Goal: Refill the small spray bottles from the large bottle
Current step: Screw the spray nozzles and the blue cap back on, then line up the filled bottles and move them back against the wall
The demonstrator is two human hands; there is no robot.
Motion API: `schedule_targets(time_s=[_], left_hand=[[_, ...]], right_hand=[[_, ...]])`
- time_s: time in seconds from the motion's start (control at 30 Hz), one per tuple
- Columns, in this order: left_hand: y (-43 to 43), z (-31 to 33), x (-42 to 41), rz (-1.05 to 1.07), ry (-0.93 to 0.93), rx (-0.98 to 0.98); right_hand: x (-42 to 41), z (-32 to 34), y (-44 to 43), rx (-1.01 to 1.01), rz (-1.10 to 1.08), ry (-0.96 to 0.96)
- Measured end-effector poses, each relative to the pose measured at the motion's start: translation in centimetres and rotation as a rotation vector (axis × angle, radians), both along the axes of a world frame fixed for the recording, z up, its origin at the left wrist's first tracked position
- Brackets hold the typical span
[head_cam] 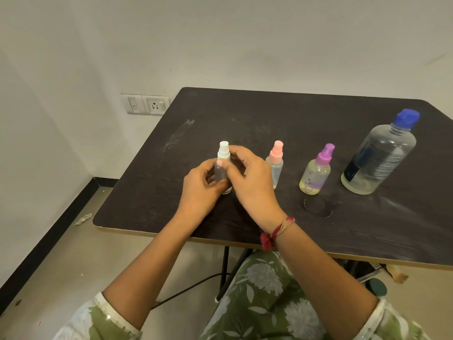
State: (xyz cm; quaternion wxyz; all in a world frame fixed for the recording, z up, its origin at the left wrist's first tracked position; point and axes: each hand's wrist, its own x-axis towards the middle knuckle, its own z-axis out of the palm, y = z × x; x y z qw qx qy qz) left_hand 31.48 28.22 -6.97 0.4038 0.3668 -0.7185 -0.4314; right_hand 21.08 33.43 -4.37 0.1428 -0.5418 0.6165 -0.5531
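Three small clear spray bottles stand in a row on the dark table [269,114]. The white-capped bottle [223,153] is at the left, upright. My left hand [202,187] grips its body, and my right hand [250,177] wraps around it just below the white cap. The pink-capped bottle [275,163] stands to its right with a little liquid at its bottom. Further right is the purple-capped bottle [316,173], holding yellowish liquid. The large clear bottle [378,153] with a blue cap stands at the far right, with liquid low in it.
A faint wet ring [318,207] marks the table in front of the purple-capped bottle. The table's near edge [318,251] runs above my lap. A wall socket [148,104] sits beyond the table's left corner. The floor lies to the left.
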Motion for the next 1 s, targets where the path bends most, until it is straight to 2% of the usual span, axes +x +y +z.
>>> schedule_targets(time_s=[0.13,0.27,0.37,0.53,0.6,0.73,0.87,1.0], left_hand=[[-0.1,-0.1,-0.2,0.014,0.030,0.043],[0.0,-0.1,0.1,0.013,0.138,0.108],[1.2,0.4,0.6,0.126,0.177,-0.004],[5.5,1.9,-0.2,0.308,0.366,-0.328],[8.1,2.5,-2.3,0.260,0.410,-0.359],[12.1,3.2,-7.0,0.040,0.369,-0.301],[13.5,3.8,-10.2,-0.136,0.239,-0.260],[14.0,4.6,-12.0,-0.264,0.059,-0.153]], right_hand=[[-0.5,0.0,1.4,-0.019,-0.001,-0.009],[-1.7,1.3,4.2,-0.082,-0.035,0.028],[-2.7,2.3,6.4,-0.145,-0.054,0.036],[-5.6,3.0,9.8,-0.237,-0.118,-0.046],[-7.2,3.0,10.8,-0.236,-0.173,-0.084],[-10.3,3.0,12.8,-0.292,-0.392,-0.020],[-14.4,2.4,14.0,-0.236,-0.592,-0.061],[-18.3,2.0,13.9,-0.073,-0.591,-0.151]])
